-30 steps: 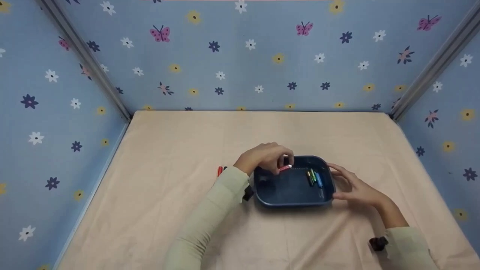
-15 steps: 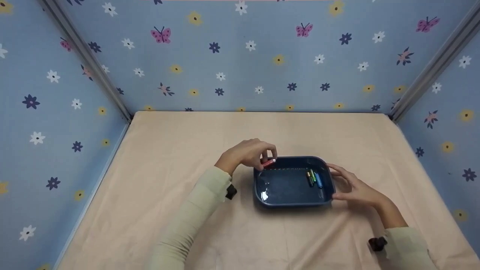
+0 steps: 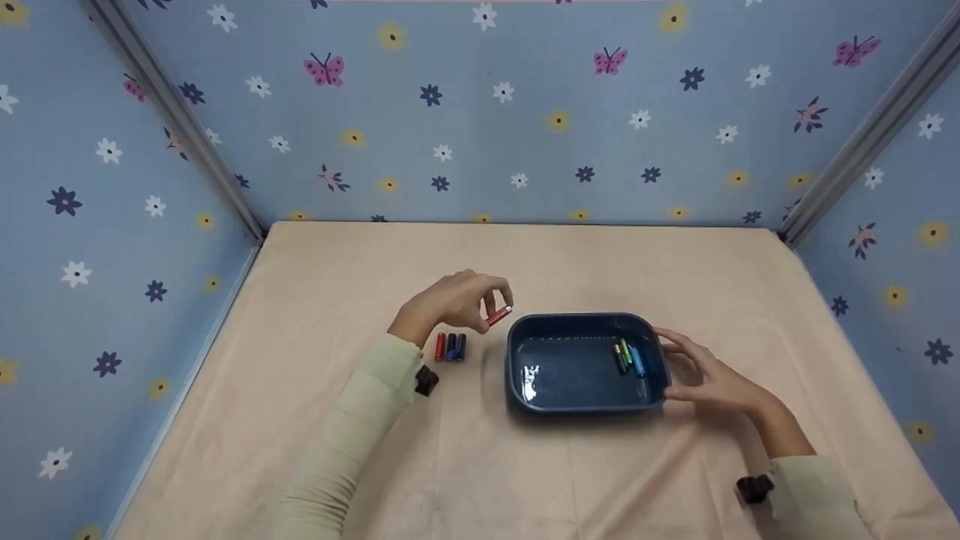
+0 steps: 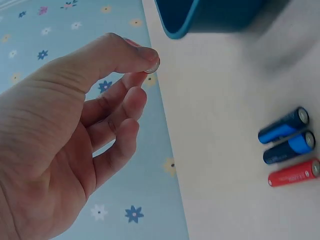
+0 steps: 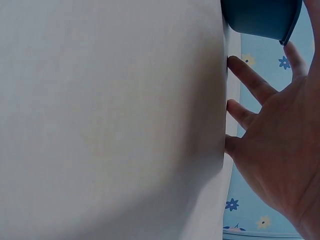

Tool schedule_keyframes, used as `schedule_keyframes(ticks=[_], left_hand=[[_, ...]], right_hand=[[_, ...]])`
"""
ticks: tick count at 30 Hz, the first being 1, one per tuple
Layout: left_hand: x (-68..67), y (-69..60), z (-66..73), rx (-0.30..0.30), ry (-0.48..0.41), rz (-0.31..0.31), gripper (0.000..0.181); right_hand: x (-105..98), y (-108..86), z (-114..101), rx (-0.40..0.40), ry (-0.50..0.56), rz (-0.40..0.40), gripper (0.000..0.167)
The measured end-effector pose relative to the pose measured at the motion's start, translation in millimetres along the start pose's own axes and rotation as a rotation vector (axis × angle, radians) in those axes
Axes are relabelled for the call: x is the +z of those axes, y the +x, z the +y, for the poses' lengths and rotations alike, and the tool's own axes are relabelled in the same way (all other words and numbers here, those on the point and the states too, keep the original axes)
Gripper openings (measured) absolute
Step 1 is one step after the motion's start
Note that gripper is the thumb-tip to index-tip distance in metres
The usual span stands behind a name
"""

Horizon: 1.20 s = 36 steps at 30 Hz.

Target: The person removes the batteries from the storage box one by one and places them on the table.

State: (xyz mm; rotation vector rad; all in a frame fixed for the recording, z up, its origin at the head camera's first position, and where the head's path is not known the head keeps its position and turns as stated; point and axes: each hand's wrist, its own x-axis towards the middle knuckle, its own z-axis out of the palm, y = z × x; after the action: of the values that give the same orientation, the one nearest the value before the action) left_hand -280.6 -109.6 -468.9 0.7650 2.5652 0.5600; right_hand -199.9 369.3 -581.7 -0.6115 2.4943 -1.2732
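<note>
My left hand (image 3: pixel 452 298) pinches a red battery (image 3: pixel 499 315) between thumb and fingertips, raised just left of the blue bin (image 3: pixel 589 410). In the left wrist view the thumb hides most of that battery. Below this hand, a red battery (image 4: pixel 294 173) and two dark blue batteries (image 4: pixel 289 147) lie side by side on the cloth. Several batteries (image 3: pixel 637 361), blue, green and dark with orange, lie inside the bin near its right wall. My right hand (image 3: pixel 716 381), fingers spread and fairly straight, touches the bin's right side.
A beige cloth (image 3: pixel 360 285) covers the table, creased towards the front. Blue flowered panels (image 3: pixel 480 112) stand at the back and both sides, with metal posts (image 3: pixel 176 124) at the corners.
My left hand has moved left, from over the bin to outside it, with the red battery still pinched. The row of batteries has come into view. My right hand stays in place.
</note>
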Motion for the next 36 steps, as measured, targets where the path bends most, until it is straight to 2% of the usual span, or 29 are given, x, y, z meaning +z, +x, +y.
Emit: schedule_keyframes(ticks=[10,15,19,22,28,36], left_hand=[[-1.0,-21.4,-28.9,-0.094,0.004,0.002,0.053],[-2.3,-33.3,-41.7,-0.111,0.027,0.011,0.052],[-2.0,-41.3,-51.8,-0.106,0.033,0.029,0.051],[-1.6,-47.0,-58.7,-0.114,0.005,0.057,0.05],[1.1,-58.3,-71.1,-0.148,-0.058,0.135,0.049],[19.1,-67.0,-84.9,-0.173,-0.153,0.239,0.048]], right_hand=[[0.7,0.9,2.6,0.002,-0.003,-0.002,0.099],[1.1,0.7,3.0,0.006,0.0,-0.004,0.098],[1.8,1.7,3.6,-0.027,0.01,-0.003,0.098],[2.2,3.1,4.2,-0.054,0.024,-0.006,0.098],[1.9,3.3,4.1,-0.043,0.026,0.001,0.098],[0.8,1.5,1.8,-0.018,0.025,-0.002,0.099]])
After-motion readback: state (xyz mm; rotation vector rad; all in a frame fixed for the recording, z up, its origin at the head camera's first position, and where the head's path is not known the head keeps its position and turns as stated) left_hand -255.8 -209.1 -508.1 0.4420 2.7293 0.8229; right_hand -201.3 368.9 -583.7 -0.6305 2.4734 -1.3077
